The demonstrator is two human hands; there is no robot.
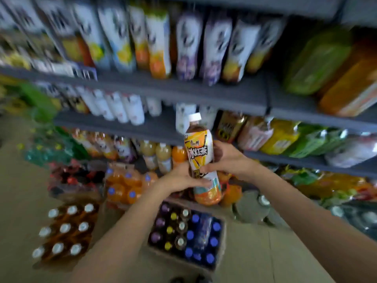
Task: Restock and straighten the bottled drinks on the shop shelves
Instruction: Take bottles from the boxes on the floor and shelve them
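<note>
While both hands meet at the middle of the view, they hold one tall plastic iced-tea bottle with a white cap, brown drink and a yellow-and-orange label printed with black characters; the left hand wraps its fingers round the lower part of the bottle, and the right hand curls round the middle from the other side, thumb across the label; the bottle stands nearly upright, cap tilted slightly left, in the air in front of the grey metal shop shelves; directly behind the bottle's cap stand white-labelled bottles on the middle shelf, and above the bottle a row of tall bottles with white, orange and purple labels fills the upper shelf (all heavily blurred); to the right of the bottle lie shrink-wrapped packs in yellow and green; below the bottle, on the tan floor, sits an open cardboard box of bottles seen from above, with blue, yellow, purple and white caps; left of the bottle and lower, a wrapped pack of orange drinks with blue caps rests by the shelf foot, and farther left a pack of dark-brown bottles with white caps stands on the floor
</note>
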